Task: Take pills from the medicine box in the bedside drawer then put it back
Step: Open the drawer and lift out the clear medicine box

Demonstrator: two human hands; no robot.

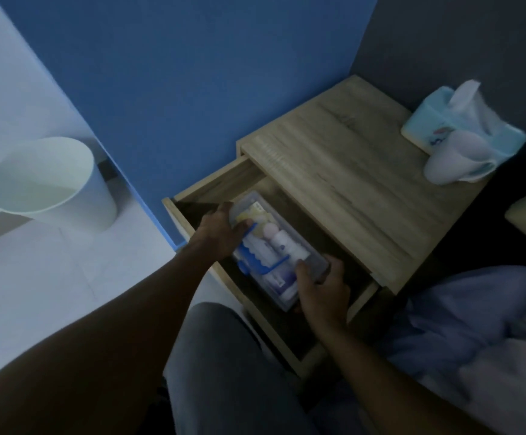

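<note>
The wooden bedside drawer [220, 180] stands pulled out below the nightstand top. Inside it lies the clear plastic medicine box [274, 246] with a blue handle, holding white bottles and small packs. My left hand [220, 230] grips the box's far left end, thumb over its lid. My right hand [321, 287] clasps the near right end, fingers curled around the corner. The box lies at an angle across the drawer, and whether it rests on the drawer floor is unclear.
On the nightstand top [343, 171] stand a blue tissue pack [443, 130] and a white cup [456, 161] lying on its side. A white bin [48, 183] is on the floor to the left. Bedding [475, 324] lies to the right, my knee [224, 356] below the drawer.
</note>
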